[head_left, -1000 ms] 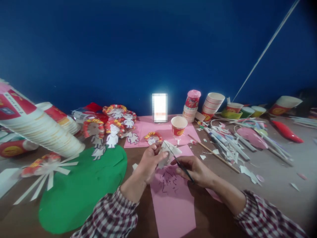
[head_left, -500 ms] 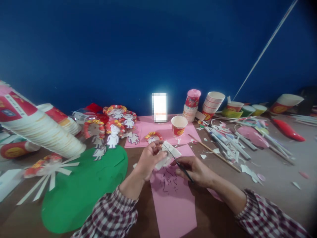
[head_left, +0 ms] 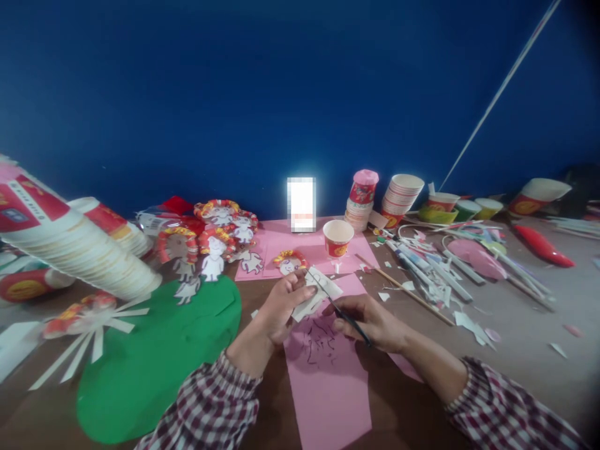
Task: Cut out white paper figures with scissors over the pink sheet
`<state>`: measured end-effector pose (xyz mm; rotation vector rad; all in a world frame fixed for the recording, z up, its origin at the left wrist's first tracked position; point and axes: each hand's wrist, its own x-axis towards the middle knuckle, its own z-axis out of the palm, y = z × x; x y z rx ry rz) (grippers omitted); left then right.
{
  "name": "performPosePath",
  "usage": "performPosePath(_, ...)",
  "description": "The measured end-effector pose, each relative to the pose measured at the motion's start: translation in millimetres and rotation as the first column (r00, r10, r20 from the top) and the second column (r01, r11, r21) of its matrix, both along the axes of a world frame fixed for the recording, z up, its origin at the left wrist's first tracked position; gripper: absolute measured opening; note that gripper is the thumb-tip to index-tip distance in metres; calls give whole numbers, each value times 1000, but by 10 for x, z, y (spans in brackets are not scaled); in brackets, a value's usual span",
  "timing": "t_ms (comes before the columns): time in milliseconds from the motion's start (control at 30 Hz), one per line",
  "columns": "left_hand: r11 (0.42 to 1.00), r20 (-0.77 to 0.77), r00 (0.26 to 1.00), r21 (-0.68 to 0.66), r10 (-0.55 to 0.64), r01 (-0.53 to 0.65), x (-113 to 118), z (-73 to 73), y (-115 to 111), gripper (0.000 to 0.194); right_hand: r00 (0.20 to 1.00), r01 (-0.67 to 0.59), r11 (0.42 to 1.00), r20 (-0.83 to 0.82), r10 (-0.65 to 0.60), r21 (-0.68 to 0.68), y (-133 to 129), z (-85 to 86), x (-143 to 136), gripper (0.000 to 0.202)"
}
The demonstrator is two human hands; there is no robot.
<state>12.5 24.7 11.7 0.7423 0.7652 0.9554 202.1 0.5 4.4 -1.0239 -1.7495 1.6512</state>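
My left hand [head_left: 284, 301] pinches a piece of white paper [head_left: 328, 285] with dark outlines drawn on it, thumb on top and fingers beneath. In my right hand [head_left: 370, 320] is a pair of black-handled scissors [head_left: 352, 324]. Their thin blades slant up and left across the paper. Below both hands lies a pink sheet [head_left: 328, 394] with dark pen strokes. Just beyond the paper sits a cup ring [head_left: 289, 261] in red and yellow with a pale drawn piece in it. A single paper cup [head_left: 338, 237] stands farther back.
Several cut-out figures [head_left: 213, 259] and rings lie left, near a green sheet [head_left: 154, 362]. A long stack of paper cups [head_left: 94, 250] leans at far left. On the right are markers [head_left: 422, 265], a wooden stick [head_left: 407, 290], paper scraps [head_left: 471, 326] and more stacked cups [head_left: 403, 197].
The scissors' handle has swung slightly down and right in my right hand. My left hand has lowered a little, and more of the ring behind it shows. The paper stays held.
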Motion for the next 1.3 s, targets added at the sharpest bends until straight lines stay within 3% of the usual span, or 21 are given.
performPosePath(333,995,-17,997,-69,-71,69,-27,63,-3,18,994,-70,996,-82,66,-49,18,20,25,29)
performPosePath(600,999,-3,999,-9,50,-50,44,78,-35,36,999,-17,1000,-35,17,0,-4,31,6,36)
performPosePath(833,985,0,986,-18,169,-169,146,115,-89,33,997,36,999,-65,-35,16,-31,19,-27,42)
performPosePath(1067,968,25,969,-56,246,-244,249,132,-179,27,974,103,994,-207,-91,44,-95,-61,-106,33)
performPosePath(1300,964,3,964,-41,264,-264,257,116,-196,27,974,166,986,-148,-169,-33,-125,-105,-137,35)
